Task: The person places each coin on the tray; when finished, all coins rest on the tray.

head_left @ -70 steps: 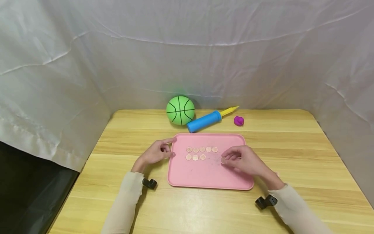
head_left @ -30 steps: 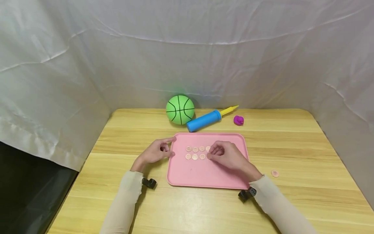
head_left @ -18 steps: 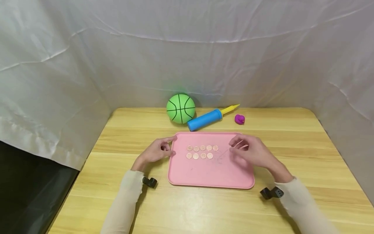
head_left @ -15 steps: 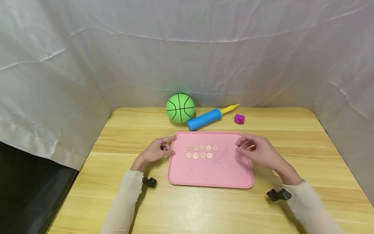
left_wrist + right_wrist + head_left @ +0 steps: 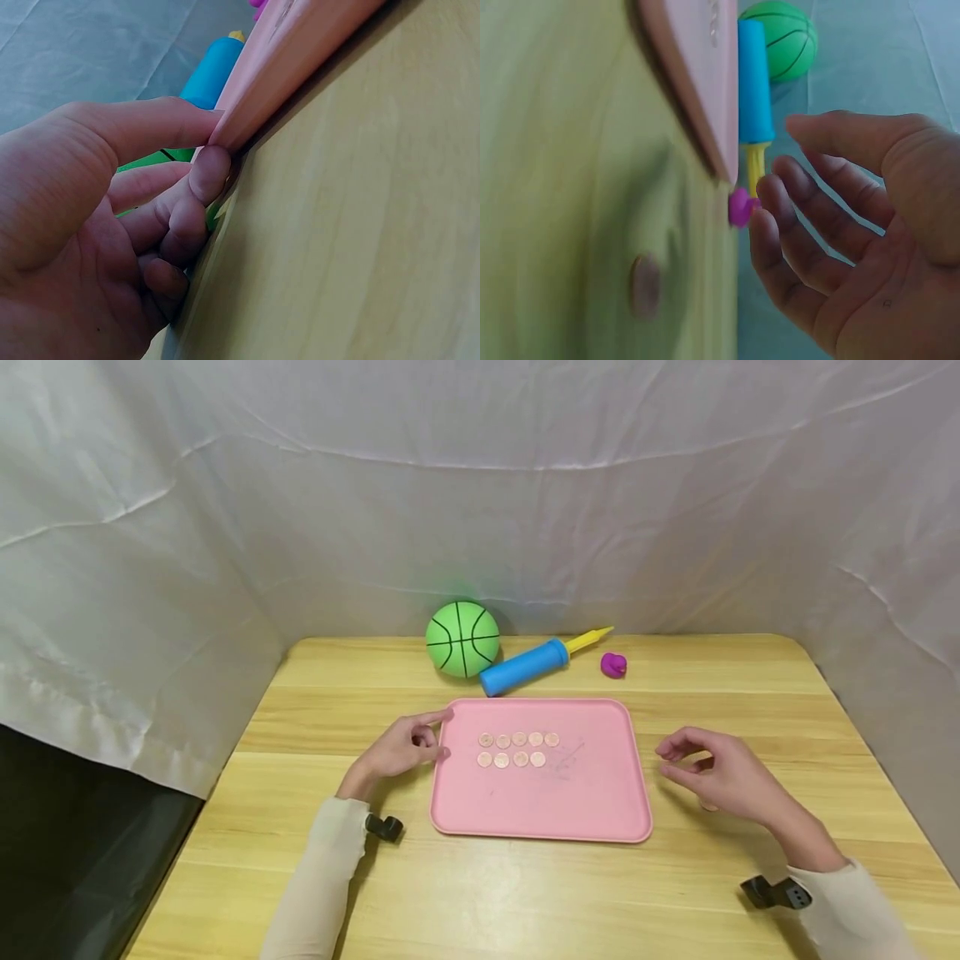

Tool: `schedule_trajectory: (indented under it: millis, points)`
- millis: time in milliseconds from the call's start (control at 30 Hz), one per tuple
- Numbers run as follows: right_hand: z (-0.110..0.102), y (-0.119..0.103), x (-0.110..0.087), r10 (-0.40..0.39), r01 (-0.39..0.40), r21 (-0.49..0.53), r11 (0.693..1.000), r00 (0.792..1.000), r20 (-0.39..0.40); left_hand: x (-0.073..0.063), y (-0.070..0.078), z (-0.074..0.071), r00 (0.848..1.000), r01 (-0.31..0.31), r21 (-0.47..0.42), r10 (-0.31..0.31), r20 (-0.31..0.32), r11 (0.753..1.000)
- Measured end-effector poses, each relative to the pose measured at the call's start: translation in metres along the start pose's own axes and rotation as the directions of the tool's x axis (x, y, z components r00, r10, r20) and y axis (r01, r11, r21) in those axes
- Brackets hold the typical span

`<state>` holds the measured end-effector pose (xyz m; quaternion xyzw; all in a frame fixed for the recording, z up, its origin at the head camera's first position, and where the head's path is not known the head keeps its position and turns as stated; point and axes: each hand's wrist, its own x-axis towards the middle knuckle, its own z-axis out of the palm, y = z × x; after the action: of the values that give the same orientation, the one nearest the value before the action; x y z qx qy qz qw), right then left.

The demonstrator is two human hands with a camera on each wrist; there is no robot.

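A pink tray (image 5: pixel 525 814) lies on the wooden table with several copper-coloured coins (image 5: pixel 519 740) in two flat rows, the back row longer by one. My left hand (image 5: pixel 393 750) pinches the tray's left rim; in the left wrist view, thumb and a fingertip meet at the pink edge. Right of the tray, my right hand (image 5: pixel 723 772) hovers with loosely bent fingers and nothing between them. Below it a single coin (image 5: pixel 645 286) lies on the table, mostly covered by the hand in the head view.
Behind the tray are a green ball (image 5: pixel 462 639) with black lines, a blue hand pump (image 5: pixel 525 668) with a yellow nozzle, and a small purple rubber duck (image 5: pixel 613 665). A pale curtain (image 5: pixel 480 510) hangs at the table's back and sides.
My right hand set a coin at the right end of the front row, let go, and moved right, off the tray to above the loose coin. The left hand stayed on the rim.
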<state>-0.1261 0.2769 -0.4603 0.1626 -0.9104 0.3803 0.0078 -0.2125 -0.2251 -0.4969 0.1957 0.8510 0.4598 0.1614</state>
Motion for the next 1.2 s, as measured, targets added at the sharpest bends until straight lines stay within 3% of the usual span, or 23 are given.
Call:
schedule_trajectory:
  millis: [633, 1200]
  points:
    - [-0.008, 0.036, -0.030, 0.035, -0.040, -0.094, 0.995, 0.998, -0.046, 0.000, 0.000, 0.001, 1.000, 0.020, -0.005, -0.020, 0.013, 1.000]
    - [-0.013, 0.046, -0.044, 0.081, -0.082, -0.141, 0.987, 0.997, -0.014, 0.001, -0.003, 0.000, 1.000, -0.010, 0.005, 0.010, 0.012, 1.000]
